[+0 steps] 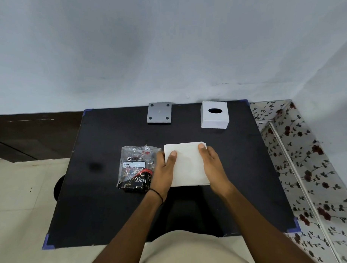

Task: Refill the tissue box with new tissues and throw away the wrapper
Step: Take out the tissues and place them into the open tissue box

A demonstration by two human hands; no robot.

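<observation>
A white stack of tissues [189,166] lies flat in the middle of the black table [104,208]. My left hand [163,171] grips its left edge, thumb on top. My right hand [213,165] grips its right edge, thumb on top as well. The crumpled clear and black plastic wrapper [133,168] lies on the table just left of the stack, touching my left hand. A white tissue box [214,118] with a dark oval slot on top stands at the far right of the table. A grey square base plate [159,112] with four dark feet lies at the far middle.
A pale wall rises right behind the table's far edge. A floral-patterned surface [307,166] runs along the right side. Tiled floor [18,205] and a dark wooden panel [31,132] are to the left.
</observation>
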